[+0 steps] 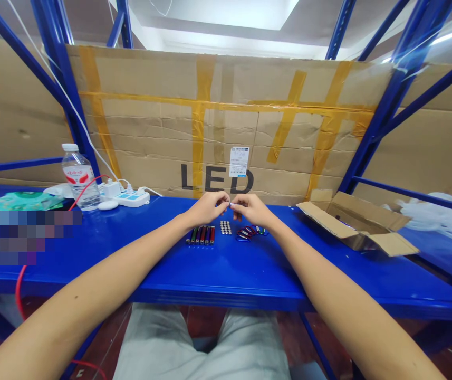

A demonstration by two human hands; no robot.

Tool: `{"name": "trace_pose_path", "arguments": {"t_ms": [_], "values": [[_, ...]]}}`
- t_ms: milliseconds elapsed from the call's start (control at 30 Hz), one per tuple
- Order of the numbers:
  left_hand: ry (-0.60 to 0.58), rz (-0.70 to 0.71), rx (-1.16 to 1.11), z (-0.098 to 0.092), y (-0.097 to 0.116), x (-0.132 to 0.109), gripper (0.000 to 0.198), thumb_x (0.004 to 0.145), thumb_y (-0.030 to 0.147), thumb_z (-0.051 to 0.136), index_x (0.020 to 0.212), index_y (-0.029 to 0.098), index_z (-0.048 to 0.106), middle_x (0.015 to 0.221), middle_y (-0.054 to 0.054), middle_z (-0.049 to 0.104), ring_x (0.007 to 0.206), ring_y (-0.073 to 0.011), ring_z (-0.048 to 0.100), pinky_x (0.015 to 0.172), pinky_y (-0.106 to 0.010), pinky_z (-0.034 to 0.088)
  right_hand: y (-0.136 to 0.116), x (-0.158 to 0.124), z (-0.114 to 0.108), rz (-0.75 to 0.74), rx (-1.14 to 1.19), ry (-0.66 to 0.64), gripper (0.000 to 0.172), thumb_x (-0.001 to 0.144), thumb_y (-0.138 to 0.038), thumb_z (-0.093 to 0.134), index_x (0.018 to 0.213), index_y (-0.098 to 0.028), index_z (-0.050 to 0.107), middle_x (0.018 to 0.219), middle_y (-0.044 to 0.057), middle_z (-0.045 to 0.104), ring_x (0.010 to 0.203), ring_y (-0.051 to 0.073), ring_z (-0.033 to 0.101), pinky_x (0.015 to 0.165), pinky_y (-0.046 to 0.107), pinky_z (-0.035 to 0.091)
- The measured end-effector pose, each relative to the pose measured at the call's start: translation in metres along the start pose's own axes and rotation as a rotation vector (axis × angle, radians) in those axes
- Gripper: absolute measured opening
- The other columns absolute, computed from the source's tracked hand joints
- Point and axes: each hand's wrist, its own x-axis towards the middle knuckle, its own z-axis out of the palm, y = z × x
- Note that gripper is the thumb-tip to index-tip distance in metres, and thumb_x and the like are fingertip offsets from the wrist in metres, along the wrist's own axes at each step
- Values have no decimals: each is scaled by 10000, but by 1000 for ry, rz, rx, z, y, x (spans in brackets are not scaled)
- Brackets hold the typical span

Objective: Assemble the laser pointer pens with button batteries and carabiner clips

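Note:
My left hand (pixel 209 207) and my right hand (pixel 251 208) meet above the middle of the table, fingertips pinched together. Between them is a small silvery piece (pixel 231 205), too small to identify. Below my left hand lies a row of slim coloured metal tubes (pixel 201 236), side by side, looking like mini flashlights. Small round silvery button cells (pixel 226 228) sit in a neat grid beneath the fingertips. Under my right hand is a loose group of coloured carabiners (pixel 248 232), partly hidden by the wrist.
An open cardboard box (pixel 352 216) stands to the right, with clear plastic bags (pixel 443 216) beyond. At left are a water bottle (pixel 78 179), a white power strip (pixel 133 197) and a teal packet (pixel 26 201). A tall cardboard sheet (pixel 150 137) backs the blue table (pixel 226 274).

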Motion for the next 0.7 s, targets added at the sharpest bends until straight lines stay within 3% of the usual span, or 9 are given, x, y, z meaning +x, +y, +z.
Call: {"name": "trace_pose_path", "arguments": {"t_ms": [200,467,700], "values": [[3,60,103,0,2,0,114,858,179,504,838,154,614,678,9,634,616,-109,552,613,-235,401,0,1,-4,9,-88,-42,244,851,-329,533,684,-160,589,541,16,620,487,124,538,529,252,411],[-16,95,130,0,5,0,113,840,157,519,858,158,631,731,4,669,648,-112,555,622,-238,386,9,4,-7,71,168,-116,295,812,-423,631,714,-146,600,514,-40,501,427,110,508,470,255,407],[-10,88,129,1,6,0,109,846,168,524,878,163,628,761,0,683,661,-112,565,629,-241,394,8,3,-10,72,258,-160,343,791,-470,664,742,-132,629,520,-51,479,409,98,492,441,244,385]]}}
